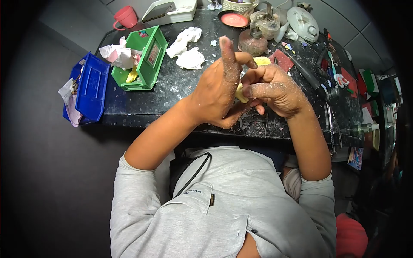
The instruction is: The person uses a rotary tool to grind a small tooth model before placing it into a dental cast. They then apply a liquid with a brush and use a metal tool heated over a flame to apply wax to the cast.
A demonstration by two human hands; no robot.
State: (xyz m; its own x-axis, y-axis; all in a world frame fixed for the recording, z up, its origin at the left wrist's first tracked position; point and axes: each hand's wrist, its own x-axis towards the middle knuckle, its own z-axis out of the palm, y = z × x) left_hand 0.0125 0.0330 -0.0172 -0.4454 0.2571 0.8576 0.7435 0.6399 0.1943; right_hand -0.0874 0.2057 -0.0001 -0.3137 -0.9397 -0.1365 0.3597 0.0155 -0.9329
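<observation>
Both hands meet over the front part of the black bench, coated in pale dust. Between them is a small pale yellow piece [241, 93], partly covered, so its exact kind does not show. My right hand [275, 90] pinches it with thumb and fingers. My left hand [217, 90] is curled against its other side, one digit pointing up and another bent toward the right hand; some of its fingers are hidden. Just behind the hands lies another yellow piece [261, 61], near a reddish flat block [282, 60].
A green bin [148, 64] and a blue bin [92, 88] with crumpled paper stand at the left. White tissues [189, 56] lie nearby. Behind are a white tray [170, 13], a pink mug [125, 18] and a dusty jar [253, 41]. A dark handpiece [307, 75] lies right.
</observation>
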